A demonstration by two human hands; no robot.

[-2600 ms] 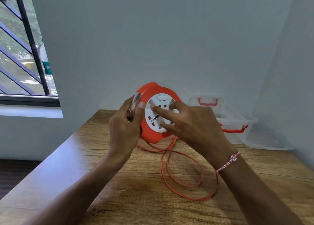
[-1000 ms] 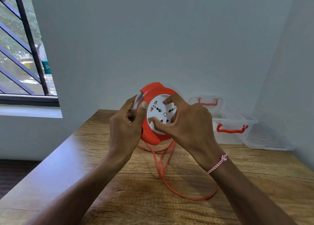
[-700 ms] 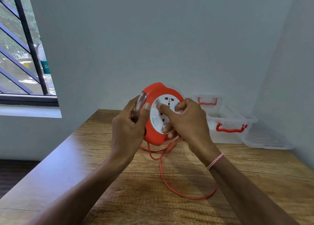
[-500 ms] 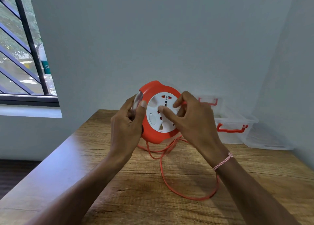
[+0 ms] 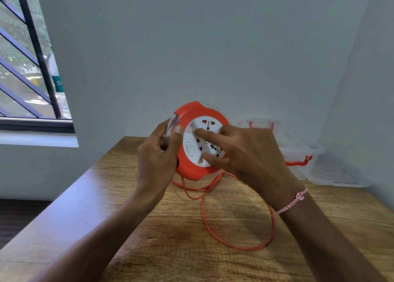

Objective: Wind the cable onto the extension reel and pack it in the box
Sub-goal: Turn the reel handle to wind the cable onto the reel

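An orange extension reel (image 5: 193,173) with a white socket disc (image 5: 204,124) is held upright above the wooden table (image 5: 149,228). My left hand (image 5: 157,160) grips its left rim, thumb on the front edge. My right hand (image 5: 245,156) lies on the white disc, index finger and thumb stretched out and pressing on it. Loose orange cable (image 5: 238,244) hangs from the reel's underside and loops on the table. A clear plastic box (image 5: 298,154) with orange handles stands at the back right.
The box's clear lid (image 5: 339,175) lies beside it against the right wall. A barred window (image 5: 27,68) is at the left. The table's left edge drops to a dark floor (image 5: 21,217).
The white disc has turned under my right fingers over the frames, and the cable loop on the table has become smaller. My left hand has kept its hold.
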